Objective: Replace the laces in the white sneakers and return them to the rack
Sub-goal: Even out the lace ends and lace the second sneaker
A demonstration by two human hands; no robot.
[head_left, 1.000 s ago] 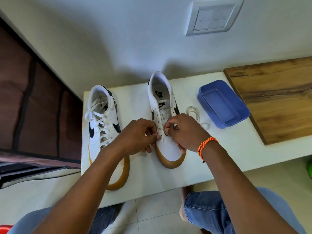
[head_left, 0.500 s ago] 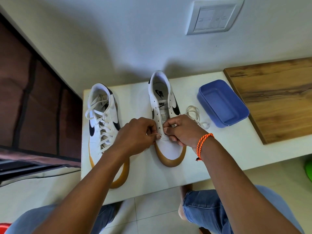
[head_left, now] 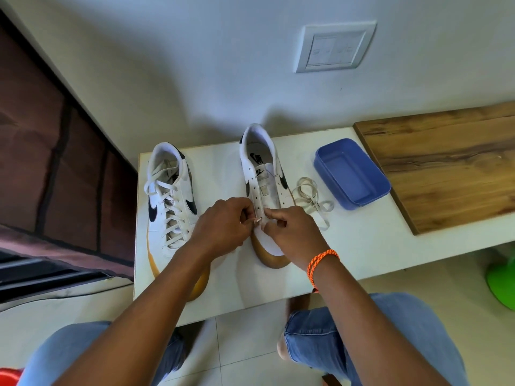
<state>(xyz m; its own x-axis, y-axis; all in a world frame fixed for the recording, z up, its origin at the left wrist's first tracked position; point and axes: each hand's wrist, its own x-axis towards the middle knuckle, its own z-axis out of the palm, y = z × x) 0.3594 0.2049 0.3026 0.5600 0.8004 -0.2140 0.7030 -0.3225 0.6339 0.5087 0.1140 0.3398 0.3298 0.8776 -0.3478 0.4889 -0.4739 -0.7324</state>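
L hand [head_left: 223, 227] + R hand [head_left: 289, 232] fingers pinch lace tip [head_left: 258, 219] at unlaced sneaker [head_left: 263, 190] eyelets.

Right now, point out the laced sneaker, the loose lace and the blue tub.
laced sneaker [head_left: 171, 201]: head view, on its crossed laces.
loose lace [head_left: 308, 195]: head view, on the coiled loops lying on the table.
blue tub [head_left: 351, 174]: head view, on its inner floor.
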